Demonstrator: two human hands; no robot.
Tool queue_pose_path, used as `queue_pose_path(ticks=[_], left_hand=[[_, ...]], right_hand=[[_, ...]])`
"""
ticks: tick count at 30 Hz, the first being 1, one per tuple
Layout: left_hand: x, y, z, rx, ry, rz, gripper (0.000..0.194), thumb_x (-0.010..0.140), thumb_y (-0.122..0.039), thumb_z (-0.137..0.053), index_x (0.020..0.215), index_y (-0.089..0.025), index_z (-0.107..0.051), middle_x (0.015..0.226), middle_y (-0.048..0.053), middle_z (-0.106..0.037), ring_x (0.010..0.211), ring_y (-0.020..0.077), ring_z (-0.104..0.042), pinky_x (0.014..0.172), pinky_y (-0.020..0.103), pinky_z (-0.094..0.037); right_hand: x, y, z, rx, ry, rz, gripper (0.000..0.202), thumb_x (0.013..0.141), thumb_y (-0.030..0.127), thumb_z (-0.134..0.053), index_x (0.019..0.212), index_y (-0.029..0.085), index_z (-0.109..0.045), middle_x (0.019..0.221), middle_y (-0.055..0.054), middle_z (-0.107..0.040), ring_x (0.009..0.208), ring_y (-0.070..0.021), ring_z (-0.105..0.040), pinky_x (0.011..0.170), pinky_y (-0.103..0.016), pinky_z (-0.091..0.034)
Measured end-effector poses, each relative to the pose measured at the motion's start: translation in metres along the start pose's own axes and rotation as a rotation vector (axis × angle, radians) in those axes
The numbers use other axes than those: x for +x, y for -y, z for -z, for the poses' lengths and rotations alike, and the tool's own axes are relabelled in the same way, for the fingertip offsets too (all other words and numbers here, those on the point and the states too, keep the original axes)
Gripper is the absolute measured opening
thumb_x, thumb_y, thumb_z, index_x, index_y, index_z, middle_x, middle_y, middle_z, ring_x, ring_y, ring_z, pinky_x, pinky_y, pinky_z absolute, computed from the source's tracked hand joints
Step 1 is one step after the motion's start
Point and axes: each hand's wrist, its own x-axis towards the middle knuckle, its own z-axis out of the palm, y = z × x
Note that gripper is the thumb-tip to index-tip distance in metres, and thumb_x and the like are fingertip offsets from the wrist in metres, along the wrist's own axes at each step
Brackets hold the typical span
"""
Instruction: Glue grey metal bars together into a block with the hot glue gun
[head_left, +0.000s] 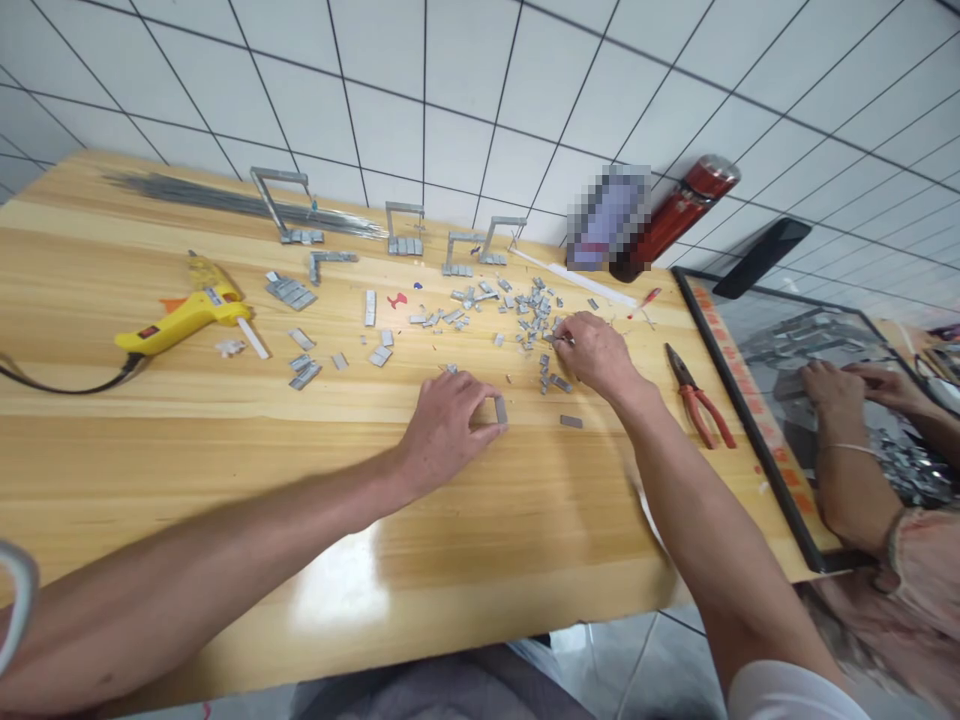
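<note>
Between thumb and forefinger, my left hand [454, 425] grips a small grey rectangular piece [501, 410] by its ends, just above the wooden table. My right hand [596, 350] is closed in a pinch at the right side of a scattered pile of small grey pieces [536, 315]; what its fingertips hold, if anything, is too small to make out. Another flat grey strip [571, 421] lies on the table between my hands. Loose grey blocks [381, 355] lie left of the pile.
Small grey frames [405, 230] stand along the back, near thin metal rods [225, 200]. A yellow glue gun [187, 318] lies left. Right are pliers [697, 395], a red thermos [675, 220] and a black-framed panel [739, 400], where another person's hands [840, 395] work.
</note>
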Motion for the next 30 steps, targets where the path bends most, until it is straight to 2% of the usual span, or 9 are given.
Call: queue_pose_path(ticks=[4,7,12,16,21,24,26,28,30], left_hand=[[0.001,-0.002,0.002,-0.008,0.017,0.014,0.029,0.083,-0.026,-0.088,0.107,-0.020,-0.073,0.102,0.005,-0.073,0.102,0.0260,-0.064,0.095,0.042,-0.042],[0.000,-0.001,0.001,-0.012,0.005,0.008,0.028,0.083,-0.025,-0.088,0.107,-0.020,-0.073,0.102,0.005,-0.073,0.102,0.0257,-0.064,0.098,0.043,-0.042],[-0.001,0.001,-0.002,0.027,0.012,-0.029,0.029,0.084,-0.026,-0.087,0.110,-0.022,-0.073,0.105,0.005,-0.073,0.105,0.0263,-0.063,0.095,0.042,-0.041],[-0.003,-0.001,-0.001,0.093,0.065,-0.074,0.030,0.084,-0.029,-0.088,0.109,-0.022,-0.074,0.110,0.006,-0.073,0.107,0.0279,-0.062,0.091,0.042,-0.039],[-0.005,-0.003,-0.001,0.148,0.134,-0.109,0.028,0.085,-0.031,-0.086,0.109,-0.022,-0.074,0.109,0.007,-0.072,0.107,0.0289,-0.060,0.089,0.042,-0.038],[-0.005,-0.004,-0.001,0.166,0.163,-0.125,0.032,0.084,-0.039,-0.087,0.108,-0.021,-0.073,0.110,0.008,-0.072,0.107,0.0293,-0.059,0.088,0.043,-0.038],[-0.006,-0.004,-0.001,0.176,0.173,-0.138,0.039,0.083,-0.043,-0.088,0.111,-0.020,-0.073,0.112,0.008,-0.072,0.107,0.0297,-0.058,0.089,0.043,-0.039],[-0.007,-0.004,-0.001,0.184,0.173,-0.139,0.039,0.085,-0.042,-0.086,0.114,-0.020,-0.072,0.113,0.008,-0.071,0.108,0.0298,-0.059,0.089,0.044,-0.039],[-0.007,-0.004,-0.001,0.189,0.176,-0.136,0.032,0.089,-0.036,-0.081,0.115,-0.020,-0.072,0.113,0.009,-0.071,0.108,0.0294,-0.059,0.089,0.044,-0.039]], right_hand=[[0.003,0.004,0.003,-0.010,0.013,-0.031,0.016,0.088,0.017,-0.057,0.090,0.018,-0.072,0.103,-0.016,-0.075,0.100,-0.0298,-0.067,0.087,-0.041,-0.051],[-0.004,0.011,0.015,0.016,0.008,-0.083,0.013,0.087,0.019,-0.057,0.087,0.018,-0.070,0.097,-0.013,-0.075,0.091,-0.0272,-0.067,0.082,-0.039,-0.051],[-0.052,0.041,0.036,0.243,0.012,-0.174,0.004,0.081,0.024,-0.063,0.077,0.024,-0.065,0.075,-0.002,-0.072,0.070,-0.0207,-0.064,0.068,-0.033,-0.045],[-0.094,0.069,0.026,0.227,0.133,-0.164,0.005,0.080,0.024,-0.064,0.075,0.025,-0.064,0.072,-0.001,-0.073,0.065,-0.0204,-0.065,0.061,-0.031,-0.040],[-0.116,0.076,0.008,0.260,0.119,-0.094,0.018,0.086,0.033,-0.070,0.073,0.025,-0.062,0.069,-0.001,-0.072,0.058,-0.0181,-0.061,0.055,-0.030,-0.036],[-0.118,0.066,0.005,0.384,0.136,0.015,0.015,0.090,0.036,-0.071,0.082,0.024,-0.065,0.075,-0.001,-0.073,0.062,-0.0176,-0.063,0.058,-0.030,-0.042],[-0.118,0.058,0.003,0.437,0.110,0.104,0.012,0.090,0.029,-0.070,0.101,0.023,-0.068,0.084,-0.002,-0.073,0.070,-0.0189,-0.066,0.064,-0.031,-0.048],[-0.117,0.052,0.001,0.448,0.076,0.194,0.031,0.091,0.023,-0.068,0.123,0.022,-0.067,0.092,-0.004,-0.072,0.079,-0.0209,-0.068,0.071,-0.033,-0.052],[-0.116,0.049,-0.002,0.438,0.069,0.263,0.038,0.094,0.021,-0.064,0.132,0.023,-0.065,0.096,-0.006,-0.072,0.083,-0.0223,-0.068,0.073,-0.034,-0.052]])
